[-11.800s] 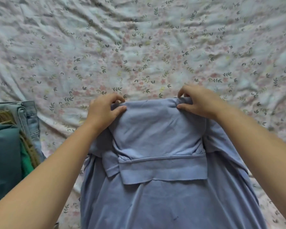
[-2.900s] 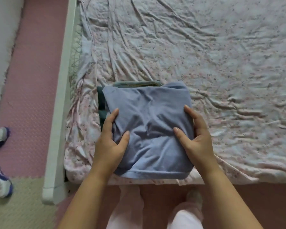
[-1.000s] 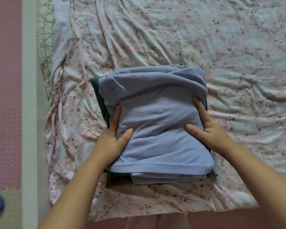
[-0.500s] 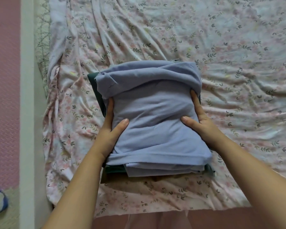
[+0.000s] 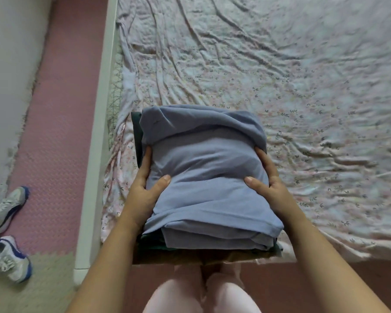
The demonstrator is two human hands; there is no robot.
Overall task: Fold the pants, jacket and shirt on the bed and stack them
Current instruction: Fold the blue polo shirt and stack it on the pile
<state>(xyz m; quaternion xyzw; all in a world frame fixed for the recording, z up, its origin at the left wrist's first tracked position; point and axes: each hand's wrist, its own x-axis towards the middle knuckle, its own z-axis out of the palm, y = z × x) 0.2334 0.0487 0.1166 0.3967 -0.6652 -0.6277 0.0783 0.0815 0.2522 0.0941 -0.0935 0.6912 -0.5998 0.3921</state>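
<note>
Near corner of bed [image 5: 280,75]: stack [image 5: 212,242] over front edge, blue shirt [image 5: 208,177] topmost, green layer [image 5: 137,136] under.
Left hand [image 5: 145,188]: grips stack's left side, thumb on top.
Right hand [image 5: 269,186]: grips right side likewise, probably keeping the folds together.

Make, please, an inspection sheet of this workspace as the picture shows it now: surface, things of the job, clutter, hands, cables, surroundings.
Surface: bed sheet, floral, heavily wrinkled.
Job's things: folded stack at the bed's near left corner; blue shirt on top, dark green garment beneath it; the lowest layers are hidden.
Clutter: nothing seen.
Hands: left hand and right hand grip the stack's sides, thumbs on top.
Cables: nothing seen.
Surroundings: white bed frame; pink floor mat; a sneaker and a second sneaker on the floor at the left.
</note>
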